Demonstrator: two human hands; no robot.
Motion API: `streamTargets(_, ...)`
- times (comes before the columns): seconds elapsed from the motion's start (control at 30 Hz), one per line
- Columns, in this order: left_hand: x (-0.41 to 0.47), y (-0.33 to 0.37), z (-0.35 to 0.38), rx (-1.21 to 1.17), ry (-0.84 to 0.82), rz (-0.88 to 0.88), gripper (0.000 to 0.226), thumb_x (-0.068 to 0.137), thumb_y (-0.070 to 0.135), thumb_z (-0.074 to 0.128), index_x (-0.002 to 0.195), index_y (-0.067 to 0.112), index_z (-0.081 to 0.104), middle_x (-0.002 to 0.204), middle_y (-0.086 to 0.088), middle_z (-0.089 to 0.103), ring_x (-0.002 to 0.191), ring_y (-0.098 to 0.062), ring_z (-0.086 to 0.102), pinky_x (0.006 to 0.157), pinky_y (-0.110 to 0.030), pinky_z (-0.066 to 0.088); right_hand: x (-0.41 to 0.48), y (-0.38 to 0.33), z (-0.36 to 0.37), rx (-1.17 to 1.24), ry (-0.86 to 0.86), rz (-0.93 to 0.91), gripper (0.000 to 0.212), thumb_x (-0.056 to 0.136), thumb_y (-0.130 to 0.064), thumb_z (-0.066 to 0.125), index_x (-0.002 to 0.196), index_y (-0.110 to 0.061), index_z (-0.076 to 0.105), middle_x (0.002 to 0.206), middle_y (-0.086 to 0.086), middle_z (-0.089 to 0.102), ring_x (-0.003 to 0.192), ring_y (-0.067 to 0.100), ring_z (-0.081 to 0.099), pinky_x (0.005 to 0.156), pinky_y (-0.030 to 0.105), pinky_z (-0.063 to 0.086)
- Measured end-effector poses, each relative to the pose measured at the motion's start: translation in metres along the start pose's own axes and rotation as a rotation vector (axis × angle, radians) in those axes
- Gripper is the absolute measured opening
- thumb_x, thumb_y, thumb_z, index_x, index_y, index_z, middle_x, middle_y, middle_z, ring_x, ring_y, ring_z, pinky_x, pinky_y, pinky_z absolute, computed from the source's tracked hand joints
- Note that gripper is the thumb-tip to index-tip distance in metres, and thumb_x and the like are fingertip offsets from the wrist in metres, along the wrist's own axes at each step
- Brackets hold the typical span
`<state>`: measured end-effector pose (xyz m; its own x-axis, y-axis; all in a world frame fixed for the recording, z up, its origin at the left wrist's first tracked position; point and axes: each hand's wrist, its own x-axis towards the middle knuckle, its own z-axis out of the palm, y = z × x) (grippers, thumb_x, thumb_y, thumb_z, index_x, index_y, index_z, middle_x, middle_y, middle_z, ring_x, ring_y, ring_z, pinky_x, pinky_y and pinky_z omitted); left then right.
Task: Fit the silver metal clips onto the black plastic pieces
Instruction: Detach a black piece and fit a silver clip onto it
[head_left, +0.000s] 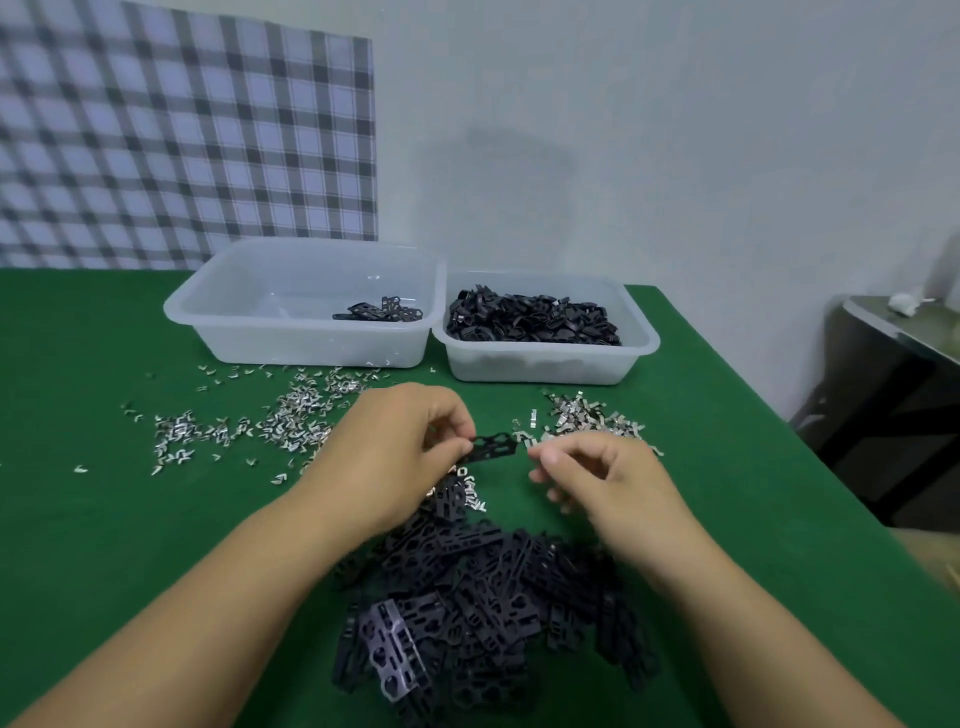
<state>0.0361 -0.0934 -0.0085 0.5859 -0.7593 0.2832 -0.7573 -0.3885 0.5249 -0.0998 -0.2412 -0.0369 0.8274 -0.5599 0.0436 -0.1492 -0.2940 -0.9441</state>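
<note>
Fingers of our left hand (395, 452) pinch one black plastic piece (493, 448) above the green table (104, 519). Our right hand (597, 478) curls just beside it; we cannot tell whether it holds anything. A checked cloth (182, 130) hangs behind. The left tub (218, 312) holds a few black pieces, the right tub (644, 343) many. A black pile (467, 597) lies under our wrists, with silver clips (296, 415) scattered beyond.

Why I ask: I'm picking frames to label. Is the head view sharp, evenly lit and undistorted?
Head view: soft, even light without glare; a faint shadow falls on the pale wall; the grey checked cloth is blur-smeared, its lines bowed by the wide angle; the flat black plastic piece pinched by the left hand is fairly sharp.
</note>
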Motion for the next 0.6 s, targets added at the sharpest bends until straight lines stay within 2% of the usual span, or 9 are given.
streamTargets(0.07, 0.004, -0.001, 0.009, 0.09, 0.133, 0.218, 0.01, 0.082, 0.017, 0.07, 0.079, 0.026, 0.068, 0.078, 0.011, 0.065, 0.072, -0.01, 0.061, 0.068, -0.033, 0.053, 0.01, -0.004, 0.002, 0.185, -0.045, 0.027, 0.021, 0.093, -0.022, 0.052, 0.091, -0.01, 0.069, 0.075, 0.007, 0.072, 0.06, 0.011, 0.06, 0.057, 0.02, 0.05)
streamTargets(0.13, 0.008, -0.004, 0.018, 0.169, 0.249, 0.437, 0.006, 0.082, 0.01, 0.07, 0.082, 0.015, 0.071, 0.078, 0.001, 0.067, 0.067, -0.019, 0.062, 0.059, -0.033, 0.053, 0.02, -0.007, 0.004, 0.307, -0.036, 0.042, 0.02, 0.092, -0.02, 0.054, 0.091, -0.006, 0.068, 0.073, 0.011, 0.071, 0.059, 0.014, 0.061, 0.057, 0.023, 0.052)
streamTargets(0.2, 0.013, -0.009, 0.027, 0.197, 0.333, 0.545, 0.005, 0.082, 0.012, 0.067, 0.082, 0.011, 0.072, 0.078, -0.002, 0.068, 0.064, -0.022, 0.063, 0.055, -0.032, 0.053, 0.029, -0.007, 0.004, 0.348, 0.02, 0.037, 0.01, 0.088, -0.01, 0.06, 0.087, -0.007, 0.069, 0.069, 0.009, 0.07, 0.058, 0.015, 0.06, 0.058, 0.023, 0.052)
streamTargets(0.23, 0.016, -0.011, 0.031, 0.165, 0.34, 0.53, 0.007, 0.082, 0.015, 0.067, 0.083, 0.012, 0.073, 0.08, -0.001, 0.068, 0.067, -0.02, 0.063, 0.057, -0.031, 0.053, 0.034, -0.007, 0.003, 0.361, 0.048, 0.033, 0.009, 0.086, -0.006, 0.062, 0.087, -0.008, 0.07, 0.067, 0.008, 0.07, 0.058, 0.015, 0.06, 0.059, 0.023, 0.052)
streamTargets(0.27, 0.019, -0.011, 0.033, 0.096, 0.338, 0.459, 0.008, 0.083, 0.019, 0.067, 0.086, 0.014, 0.073, 0.084, 0.002, 0.068, 0.071, -0.015, 0.064, 0.062, -0.03, 0.054, 0.038, -0.007, 0.002, 0.364, 0.069, 0.023, 0.01, 0.085, -0.003, 0.063, 0.088, -0.009, 0.07, 0.067, 0.008, 0.07, 0.059, 0.015, 0.061, 0.061, 0.023, 0.052)
streamTargets(0.37, 0.031, -0.01, 0.034, -0.312, 0.278, 0.053, 0.02, 0.083, 0.032, 0.068, 0.103, 0.03, 0.067, 0.094, 0.015, 0.066, 0.079, -0.001, 0.065, 0.071, -0.016, 0.053, 0.05, -0.009, -0.007, 0.277, 0.108, -0.052, 0.017, 0.083, -0.002, 0.064, 0.097, -0.013, 0.068, 0.074, 0.007, 0.072, 0.064, 0.014, 0.065, 0.064, 0.021, 0.053)
streamTargets(0.43, 0.04, -0.009, 0.037, -0.693, 0.165, -0.173, 0.025, 0.081, 0.028, 0.07, 0.105, 0.029, 0.066, 0.09, 0.007, 0.07, 0.075, -0.007, 0.07, 0.068, -0.022, 0.057, 0.056, -0.01, -0.01, 0.201, 0.113, -0.104, 0.018, 0.082, -0.005, 0.066, 0.097, -0.015, 0.068, 0.075, 0.005, 0.073, 0.065, 0.013, 0.067, 0.064, 0.018, 0.053)
streamTargets(0.5, 0.046, -0.008, 0.042, -0.952, 0.094, -0.287, 0.022, 0.081, 0.017, 0.07, 0.103, 0.02, 0.068, 0.083, -0.004, 0.073, 0.073, -0.016, 0.073, 0.063, -0.022, 0.058, 0.061, -0.008, -0.008, 0.156, 0.11, -0.149, 0.015, 0.08, -0.006, 0.068, 0.092, -0.016, 0.069, 0.075, 0.002, 0.073, 0.064, 0.01, 0.068, 0.063, 0.015, 0.051)
streamTargets(0.6, 0.048, -0.009, 0.052, -1.042, 0.109, -0.345, 0.012, 0.082, 0.004, 0.069, 0.091, 0.012, 0.071, 0.073, -0.01, 0.074, 0.069, -0.019, 0.074, 0.058, -0.017, 0.055, 0.068, -0.002, -0.004, 0.155, 0.104, -0.187, 0.017, 0.081, -0.007, 0.068, 0.089, -0.021, 0.071, 0.077, -0.003, 0.073, 0.065, 0.007, 0.067, 0.063, 0.014, 0.05)
